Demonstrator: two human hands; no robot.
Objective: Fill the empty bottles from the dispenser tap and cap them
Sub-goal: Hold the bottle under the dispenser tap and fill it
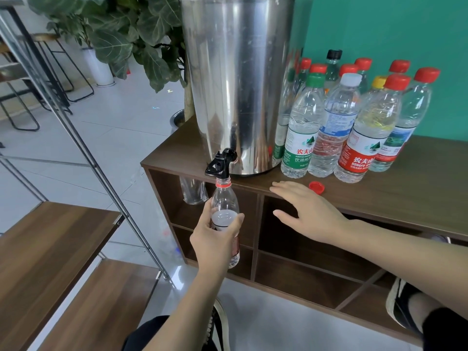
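**A:** Uncapped bottle (pixel 225 219) held up at centre frame, mouth right under the black tap (pixel 220 163) of the steel dispenser (pixel 238 84). Gripped round the middle by the left hand (pixel 215 239), fingers and thumb curled about it. Looks nearly empty, though hard to tell through the label and fingers. No stream visible from the tap either.

**B:** So barely started on this one?

**A:** Seems so. Filling not visibly under way, capping not done. Red cap (pixel 317 186) lying loose on the cabinet top (pixel 417 178), just right of the right hand (pixel 309 211), presumably for this bottle. Right hand flat and relaxed, fingers straight, hovering at the cabinet's front edge, gripping nothing.

**B:** And the rest?

**A:** Bunch of capped bottles (pixel 354 117) crowded right of the dispenser, upper right of frame. Some looking full, others impossible to call. Can't say how many remain.

**B:** Anything in the way?

**A:** Not really. Another clear bottle (pixel 193 190) tucked in the open cubby below the tap, just left of the held one. Leafy plant (pixel 131 41) upper left, wooden shelves (pixel 50 249) on a metal frame lower left, well clear.
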